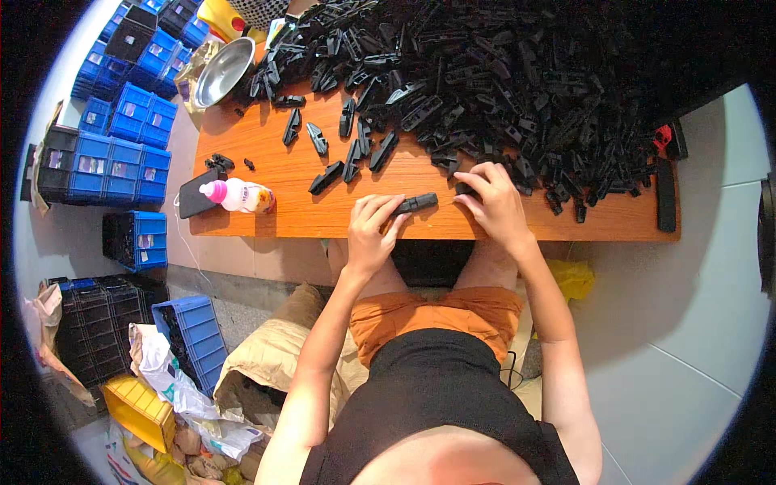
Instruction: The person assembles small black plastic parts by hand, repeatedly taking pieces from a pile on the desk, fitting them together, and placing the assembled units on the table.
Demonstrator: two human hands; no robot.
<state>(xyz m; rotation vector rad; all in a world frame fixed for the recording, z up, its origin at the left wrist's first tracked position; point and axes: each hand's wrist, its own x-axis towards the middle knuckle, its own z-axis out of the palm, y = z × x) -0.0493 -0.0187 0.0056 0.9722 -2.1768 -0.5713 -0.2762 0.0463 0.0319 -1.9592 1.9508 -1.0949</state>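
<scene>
Close to the table's near edge, my left hand (pixel 373 230) pinches one end of a long black plastic part (pixel 418 203) between thumb and fingers; its other end points right. My right hand (pixel 493 202) is closed on a dark plastic piece (pixel 464 188), mostly hidden by the fingers. The two hands are a short way apart, and the pieces do not touch. A big heap of similar black plastic parts (pixel 485 89) covers the far and right side of the table, just beyond my right hand. Several loose parts (pixel 352 153) lie beyond my left hand.
On the left of the wooden table (pixel 283 222) are a pink-capped bottle (pixel 242 196), a dark phone (pixel 198 196) and a metal bowl (pixel 226 73). Blue crates (pixel 121 166) are stacked at the left. A yellow crate (pixel 137 408) and sacks lie on the floor.
</scene>
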